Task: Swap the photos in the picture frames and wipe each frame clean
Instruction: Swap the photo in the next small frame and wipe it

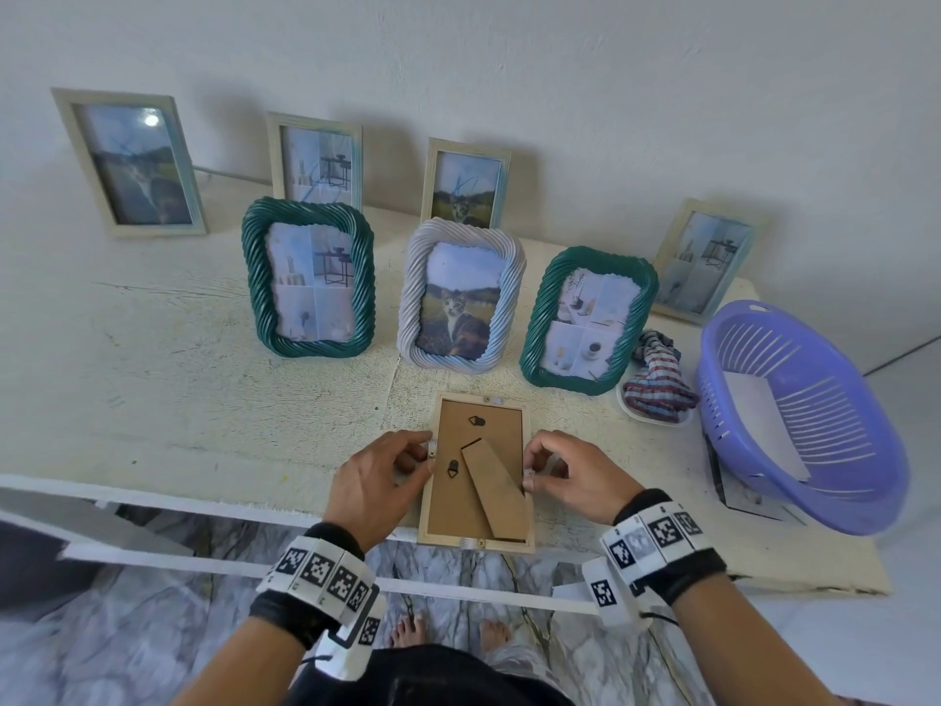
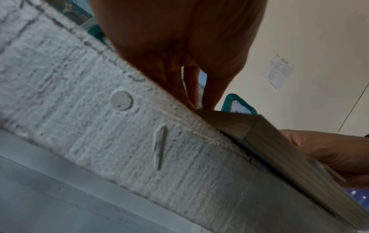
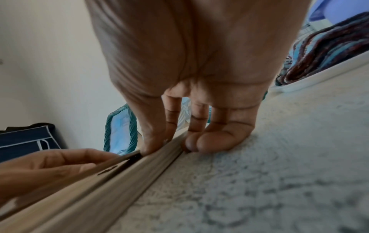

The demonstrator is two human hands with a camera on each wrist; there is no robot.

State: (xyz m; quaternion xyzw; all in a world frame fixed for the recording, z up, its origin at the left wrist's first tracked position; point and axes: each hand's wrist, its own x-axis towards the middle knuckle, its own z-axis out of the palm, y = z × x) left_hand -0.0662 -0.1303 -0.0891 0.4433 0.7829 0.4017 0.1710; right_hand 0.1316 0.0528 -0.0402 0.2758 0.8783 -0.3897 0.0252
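Observation:
A pale wooden picture frame point(image 1: 453, 501) lies face down at the table's front edge, its brown backing and fold-out stand point(image 1: 496, 494) facing up. My left hand point(image 1: 429, 452) pinches a small clip on the frame's left rim. My right hand point(image 1: 529, 473) pinches the matching spot on the right rim. In the left wrist view, my left hand point(image 2: 200, 105) has its fingertips on the frame point(image 2: 279, 149) edge. In the right wrist view, my right hand point(image 3: 169, 145) straddles the frame point(image 3: 119, 175) rim with thumb and fingers.
Behind stand two green twisted frames point(image 1: 309, 277) point(image 1: 588, 321) and a white twisted frame point(image 1: 461, 295) with a cat photo. Several flat pale frames lean on the wall. A striped cloth point(image 1: 657, 384) and a purple basket point(image 1: 799, 425) sit at the right.

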